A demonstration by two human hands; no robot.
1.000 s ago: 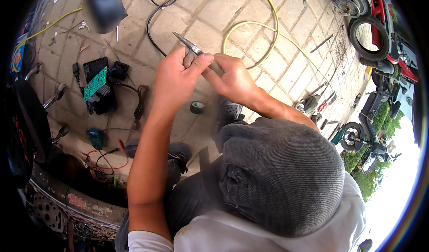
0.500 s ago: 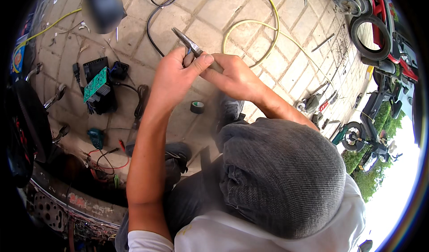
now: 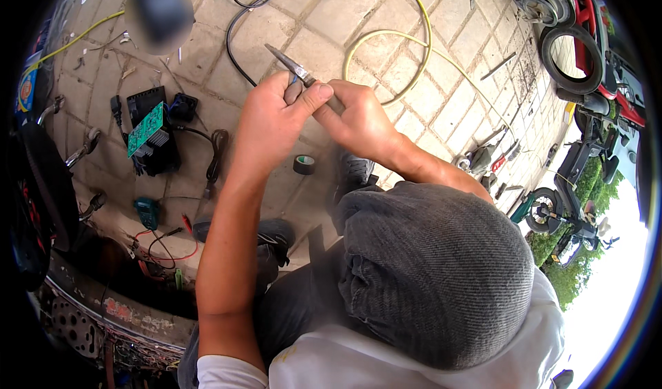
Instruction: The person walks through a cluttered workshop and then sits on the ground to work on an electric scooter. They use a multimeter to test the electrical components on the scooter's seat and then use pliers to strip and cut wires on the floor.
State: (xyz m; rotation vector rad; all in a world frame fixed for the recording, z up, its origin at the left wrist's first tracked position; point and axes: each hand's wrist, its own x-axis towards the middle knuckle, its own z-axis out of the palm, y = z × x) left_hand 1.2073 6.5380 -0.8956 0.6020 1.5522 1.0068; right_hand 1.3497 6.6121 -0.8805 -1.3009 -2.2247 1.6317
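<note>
In front of me both hands meet around a pair of pliers (image 3: 295, 66) with long, tapering metal jaws that point up and left. My right hand (image 3: 357, 117) is closed round the handles. My left hand (image 3: 270, 119) is closed beside the jaws, its thumb pressed near the pivot. A black cable (image 3: 236, 59) runs from the ground into my left fist, and a bit of blue shows between the fingers. What the jaws grip, if anything, is hidden by the fingers.
At left lie a green circuit board (image 3: 146, 130) on a black casing, a small fan (image 3: 184, 108) and a teal device (image 3: 147, 212) with red and black leads. A tape roll (image 3: 304, 164) lies below my hands. A yellow hose (image 3: 429, 27) loops beyond; a tyre (image 3: 571, 58) stands right.
My hands keep almost the same grip and place, with the right hand shifted very slightly. Nothing has been picked up or let go.
</note>
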